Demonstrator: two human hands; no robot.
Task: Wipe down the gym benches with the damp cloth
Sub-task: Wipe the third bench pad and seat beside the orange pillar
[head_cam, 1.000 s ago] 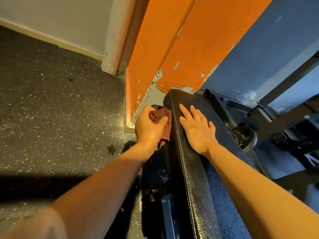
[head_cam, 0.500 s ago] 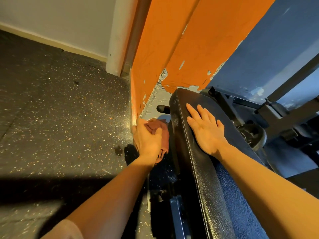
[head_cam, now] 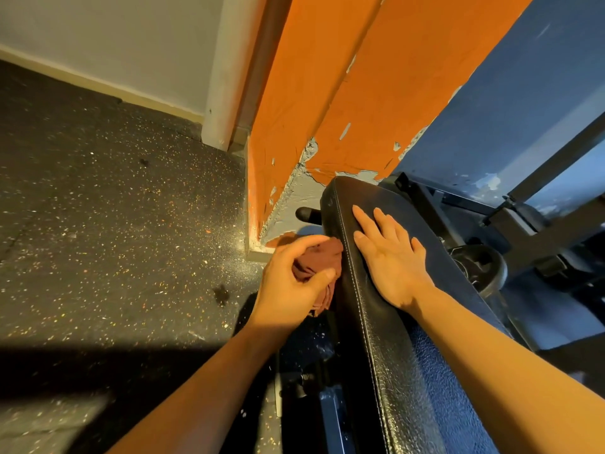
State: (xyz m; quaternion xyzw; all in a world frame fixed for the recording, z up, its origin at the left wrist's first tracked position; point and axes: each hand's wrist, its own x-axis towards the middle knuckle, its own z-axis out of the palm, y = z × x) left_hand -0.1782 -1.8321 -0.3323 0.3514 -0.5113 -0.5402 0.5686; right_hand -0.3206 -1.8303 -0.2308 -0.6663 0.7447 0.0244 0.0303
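Note:
A black padded gym bench (head_cam: 386, 339) runs from the lower right up to the orange pillar. My left hand (head_cam: 291, 283) grips a bunched reddish-brown cloth (head_cam: 322, 262) and holds it against the bench's left side, near its far end. My right hand (head_cam: 388, 260) lies flat on top of the pad with its fingers straight and spread, pointing toward the far end. Part of the cloth hangs below my left palm.
An orange pillar (head_cam: 311, 109) with peeling paint stands right behind the bench end. Dark speckled rubber floor (head_cam: 114, 224) spreads to the left. A weight plate (head_cam: 474, 267) and black metal frame bars (head_cam: 540, 231) sit to the right. The bench's metal frame (head_cam: 330, 417) shows below.
My left hand with the cloth has slid down the bench's left side toward me, then turned its grip on the cloth. The right hand stays flat on the pad.

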